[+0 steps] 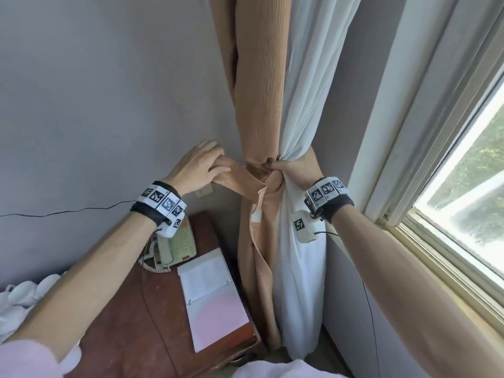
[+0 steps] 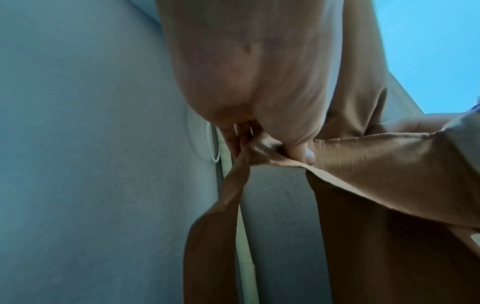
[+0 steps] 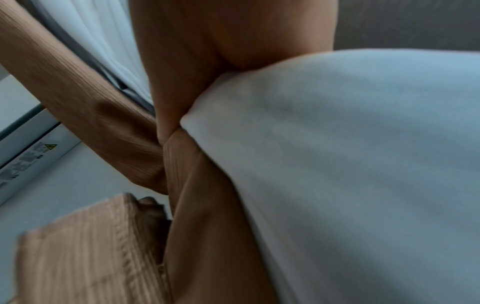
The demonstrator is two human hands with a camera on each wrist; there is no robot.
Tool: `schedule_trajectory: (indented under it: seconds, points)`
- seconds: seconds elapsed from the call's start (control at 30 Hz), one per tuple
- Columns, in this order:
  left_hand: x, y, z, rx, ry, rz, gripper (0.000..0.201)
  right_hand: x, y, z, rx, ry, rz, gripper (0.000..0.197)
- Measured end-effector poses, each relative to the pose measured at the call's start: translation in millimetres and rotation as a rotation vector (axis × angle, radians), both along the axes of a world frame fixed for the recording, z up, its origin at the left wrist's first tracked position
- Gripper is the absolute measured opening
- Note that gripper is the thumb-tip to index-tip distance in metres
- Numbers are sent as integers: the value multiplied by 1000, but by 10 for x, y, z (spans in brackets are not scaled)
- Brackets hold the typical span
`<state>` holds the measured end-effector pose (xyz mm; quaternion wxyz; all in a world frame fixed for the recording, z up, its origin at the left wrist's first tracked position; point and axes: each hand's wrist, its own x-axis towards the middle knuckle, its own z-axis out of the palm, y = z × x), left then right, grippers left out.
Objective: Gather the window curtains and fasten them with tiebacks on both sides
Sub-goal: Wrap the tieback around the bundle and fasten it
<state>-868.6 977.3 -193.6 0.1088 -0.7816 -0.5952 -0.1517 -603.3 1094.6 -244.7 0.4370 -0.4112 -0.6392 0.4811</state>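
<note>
A: How many curtains are seen, and where are they?

B: Two are counted. One tan curtain (image 1: 259,105) and one white curtain (image 1: 308,77) hang side by side in the corner, between the grey wall (image 1: 95,91) and the window (image 1: 469,186). They are gathered into one bundle and pinched at the middle.

A: And the tiebacks?

B: Only one tieback (image 1: 240,181) is seen, a tan band of the same ribbed cloth. It is wrapped around the pinched part of the bundle, and its left end is held out toward the wall.

A: How are the two hands placed?

B: The left hand (image 1: 196,165) is closed on the end of the tieback; in the left wrist view the cloth is pinched between the thumb and the fingers (image 2: 233,139). The right hand (image 1: 294,167) is pressed against the bundle at the pinched part, on the window side. It seems to be closed around the cloth there, but its fingers are hidden, so this cannot be told for sure.

A: What else is counted?

B: One wooden worktop (image 1: 131,309) stands below, and on it one telephone (image 1: 177,246) and one notepad (image 1: 210,290) are laid.
</note>
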Motion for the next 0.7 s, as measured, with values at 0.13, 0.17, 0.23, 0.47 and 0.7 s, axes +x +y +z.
schedule_trajectory:
  seconds: [0.13,0.17,0.23,0.47,0.7]
  points:
    - [209,382,-192,-49,-146,69,25,-34,-97,71,3,7,1,81]
    - [302,462,-268,-71,-216,103,24,-37,-119,92,3,6,2,82]
    - [474,590,-411,-122,-553,195,33,-33,-150,117,-2,12,7,81]
    - [1097,606,-476,-142,-1287,370,26,53,-176,157,10,23,9,81]
    - [1067,262,-737,-349,-1349,46,39,182,13,138,-17,2,65,71]
